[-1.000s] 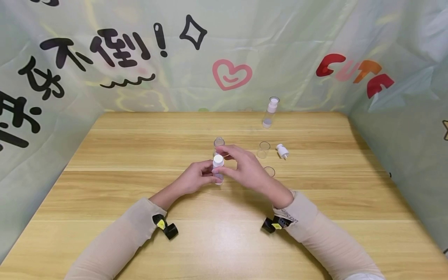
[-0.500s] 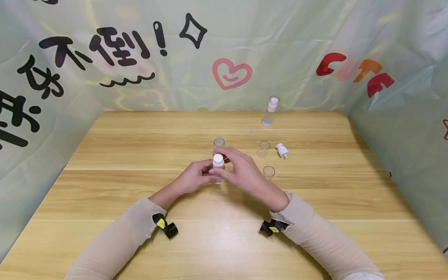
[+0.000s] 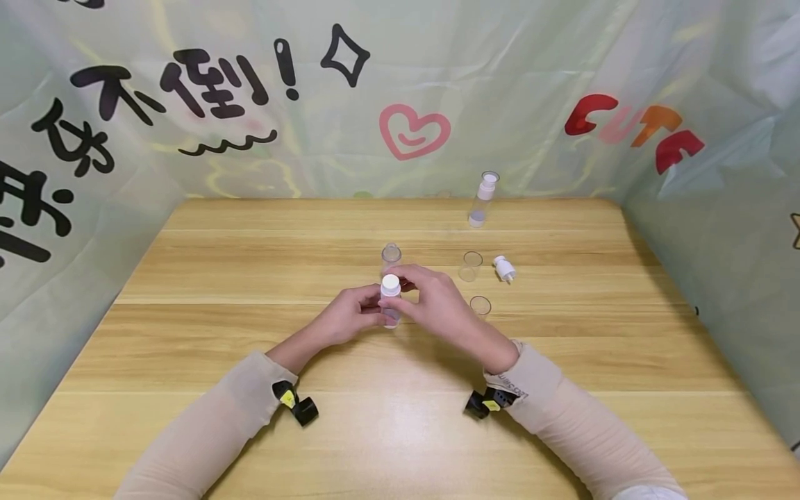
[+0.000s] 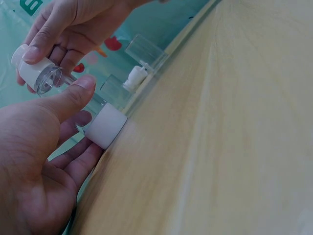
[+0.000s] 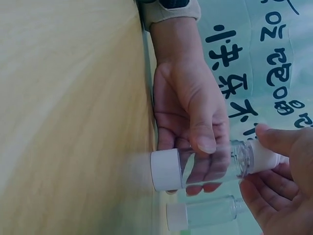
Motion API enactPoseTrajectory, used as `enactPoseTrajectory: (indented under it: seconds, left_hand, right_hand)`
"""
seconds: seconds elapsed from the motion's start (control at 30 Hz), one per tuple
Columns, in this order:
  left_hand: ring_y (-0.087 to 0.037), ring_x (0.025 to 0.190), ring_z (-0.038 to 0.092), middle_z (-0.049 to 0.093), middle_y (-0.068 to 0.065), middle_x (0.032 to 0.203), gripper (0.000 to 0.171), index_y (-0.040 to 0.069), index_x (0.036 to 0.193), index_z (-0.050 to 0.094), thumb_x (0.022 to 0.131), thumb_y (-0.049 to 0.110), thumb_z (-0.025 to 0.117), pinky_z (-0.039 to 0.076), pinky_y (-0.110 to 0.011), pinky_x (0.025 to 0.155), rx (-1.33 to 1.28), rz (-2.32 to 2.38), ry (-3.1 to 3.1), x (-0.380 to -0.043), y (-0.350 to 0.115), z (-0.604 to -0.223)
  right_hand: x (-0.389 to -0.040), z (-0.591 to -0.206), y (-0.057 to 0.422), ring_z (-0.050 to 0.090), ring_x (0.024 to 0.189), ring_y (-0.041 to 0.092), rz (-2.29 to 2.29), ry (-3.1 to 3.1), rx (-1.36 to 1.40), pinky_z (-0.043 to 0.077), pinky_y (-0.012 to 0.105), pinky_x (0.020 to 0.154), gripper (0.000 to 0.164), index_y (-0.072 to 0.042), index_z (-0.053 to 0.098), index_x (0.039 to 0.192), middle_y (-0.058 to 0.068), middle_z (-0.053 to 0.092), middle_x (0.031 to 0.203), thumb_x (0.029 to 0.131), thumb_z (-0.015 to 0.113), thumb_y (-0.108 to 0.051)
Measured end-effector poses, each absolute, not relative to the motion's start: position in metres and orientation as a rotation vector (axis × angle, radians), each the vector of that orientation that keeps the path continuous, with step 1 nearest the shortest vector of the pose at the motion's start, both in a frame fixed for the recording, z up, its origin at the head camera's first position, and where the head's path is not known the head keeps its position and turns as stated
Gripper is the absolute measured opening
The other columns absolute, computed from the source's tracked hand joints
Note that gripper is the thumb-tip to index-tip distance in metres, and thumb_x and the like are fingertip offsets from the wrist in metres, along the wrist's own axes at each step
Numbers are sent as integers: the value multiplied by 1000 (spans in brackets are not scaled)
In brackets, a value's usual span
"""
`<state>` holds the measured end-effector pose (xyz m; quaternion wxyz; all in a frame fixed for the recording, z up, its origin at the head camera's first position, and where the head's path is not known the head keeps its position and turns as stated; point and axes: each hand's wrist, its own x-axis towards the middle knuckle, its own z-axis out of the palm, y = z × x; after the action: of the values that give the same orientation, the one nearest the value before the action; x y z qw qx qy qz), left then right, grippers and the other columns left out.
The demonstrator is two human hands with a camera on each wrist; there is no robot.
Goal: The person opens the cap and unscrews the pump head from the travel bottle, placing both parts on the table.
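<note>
A small clear bottle (image 5: 188,166) with a white base stands upright at the middle of the table. My left hand (image 3: 346,316) holds it low around its body, thumb on the near side and fingers behind. With thumb and fingertips, my right hand (image 3: 440,305) grips the white pump top (image 5: 263,156) at the bottle's neck. The left wrist view shows the white base (image 4: 106,126) down at the tabletop. Right behind the held bottle stands a second clear bottle (image 3: 391,255) with no pump on it, partly hidden by my right fingers in the head view.
To the right stand two clear caps, a farther cap (image 3: 471,267) and a nearer cap (image 3: 480,305) beside my right wrist. A loose white pump (image 3: 504,269) lies next to the farther one. An assembled pump bottle (image 3: 481,205) stands at the table's back edge, before the printed curtain (image 3: 300,167).
My right hand shifts slightly left, then slightly back right at the pump top. My left hand stays in place around the bottle, which remains upright.
</note>
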<state>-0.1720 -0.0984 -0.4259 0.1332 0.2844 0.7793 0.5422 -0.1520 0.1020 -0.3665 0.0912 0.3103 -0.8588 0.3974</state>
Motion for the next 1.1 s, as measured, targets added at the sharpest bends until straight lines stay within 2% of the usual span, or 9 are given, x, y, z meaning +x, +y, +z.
enactPoseTrajectory:
  seconds: [0.37, 0.53, 0.87, 1.1]
  left_hand:
    - [-22, 104, 67, 69, -12, 114, 37, 2, 120, 64, 87, 12, 76, 54, -25, 88, 808, 1540, 2292, -172, -98, -425]
    - [-21, 103, 67, 69, -10, 112, 34, 3, 118, 64, 87, 12, 76, 54, -26, 88, 812, 1519, 2314, -172, -98, -425]
    - [-21, 105, 66, 68, -11, 115, 37, 4, 118, 65, 86, 16, 78, 54, -25, 88, 805, 1512, 2323, -172, -98, -425]
    - [-22, 104, 66, 69, -10, 113, 36, 4, 118, 65, 86, 16, 77, 54, -25, 89, 810, 1513, 2316, -171, -99, -424]
  right_hand:
    - [-161, -368, 110, 67, 95, 16, 1397, -2583, 977, 57, 41, 82, 35, -5, 67, 116, 0, 70, 106, 85, 79, -18]
    - [-163, -368, 112, 67, 96, 16, 1520, -2574, 994, 56, 39, 87, 34, -6, 66, 116, 1, 70, 105, 85, 77, -14]
    - [-168, -367, 118, 67, 97, 14, 1622, -2598, 1038, 56, 35, 88, 31, -6, 70, 116, 1, 71, 106, 86, 76, -13]
    - [-169, -364, 121, 66, 102, 21, 1719, -2636, 1026, 55, 35, 89, 34, -5, 68, 121, 7, 71, 110, 88, 74, -11]
